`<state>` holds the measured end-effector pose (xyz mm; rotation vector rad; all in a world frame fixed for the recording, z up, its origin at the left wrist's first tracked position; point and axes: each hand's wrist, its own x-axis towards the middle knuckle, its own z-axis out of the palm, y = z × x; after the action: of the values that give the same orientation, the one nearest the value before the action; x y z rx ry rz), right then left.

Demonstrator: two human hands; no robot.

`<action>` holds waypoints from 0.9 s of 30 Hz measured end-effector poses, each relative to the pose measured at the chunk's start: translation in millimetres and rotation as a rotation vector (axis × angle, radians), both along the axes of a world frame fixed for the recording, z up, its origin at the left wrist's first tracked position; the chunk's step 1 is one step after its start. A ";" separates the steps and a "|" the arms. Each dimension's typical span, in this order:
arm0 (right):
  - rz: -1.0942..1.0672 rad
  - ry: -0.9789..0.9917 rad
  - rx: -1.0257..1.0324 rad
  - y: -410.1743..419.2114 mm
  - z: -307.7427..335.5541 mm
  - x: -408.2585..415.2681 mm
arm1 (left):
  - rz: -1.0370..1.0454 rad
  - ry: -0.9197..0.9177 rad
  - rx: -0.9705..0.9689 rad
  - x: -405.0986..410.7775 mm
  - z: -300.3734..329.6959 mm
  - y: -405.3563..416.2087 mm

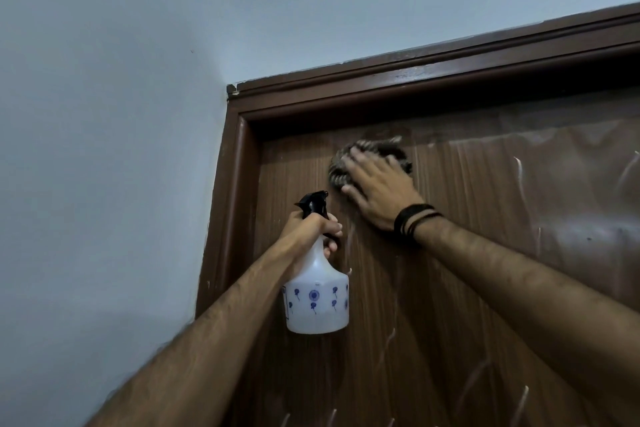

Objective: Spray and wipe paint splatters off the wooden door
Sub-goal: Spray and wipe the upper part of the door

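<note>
The brown wooden door [467,253] fills the right half of the view, streaked with several white paint marks. My right hand [377,187] presses a dark striped cloth [349,156] flat against the door near its top left corner, fingers spread over it. My left hand [311,229] grips the neck of a white spray bottle [317,302] with blue flower prints and a black trigger head, held upright just left of and below the cloth, its nozzle pointing left.
The brown door frame [239,184] runs up the left side and across the top [415,80]. A pale blue wall [104,149] meets the frame at the left and above. White smears cover the door's upper right part [554,156].
</note>
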<state>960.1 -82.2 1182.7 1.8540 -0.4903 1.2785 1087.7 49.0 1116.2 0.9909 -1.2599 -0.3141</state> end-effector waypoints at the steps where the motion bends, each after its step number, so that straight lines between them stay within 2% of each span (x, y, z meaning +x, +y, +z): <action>1: -0.005 0.062 -0.042 0.6 -10.8 3.4 | -0.010 0.023 -0.005 -0.5 -0.1 1.1; 5: -0.107 0.098 -0.172 -0.5 -17.5 6.3 | -0.011 0.020 0.014 -3.5 -0.5 4.4; 8: -0.196 -0.116 -0.205 -2.1 15.3 -7.2 | 0.013 -0.013 0.028 -6.3 1.1 8.5; 11: -0.158 -0.267 -0.089 -4.8 43.0 -20.0 | 0.023 -0.032 0.021 -5.1 6.4 14.5; 16: 0.113 -0.156 -0.016 -3.8 21.3 -3.4 | 0.064 -0.071 0.001 0.2 16.4 23.2; 21: 0.110 0.108 0.002 17.3 14.1 37.7 | 0.069 -0.092 0.002 -2.4 22.9 28.8; 27: 0.066 0.111 -0.027 24.2 45.2 56.3 | 0.100 -0.067 -0.013 -1.4 26.9 25.2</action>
<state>1016.4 -58.0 1228.0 1.9211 -0.3533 1.2114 1086.3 74.2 1143.1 1.0568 -1.2660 -0.1963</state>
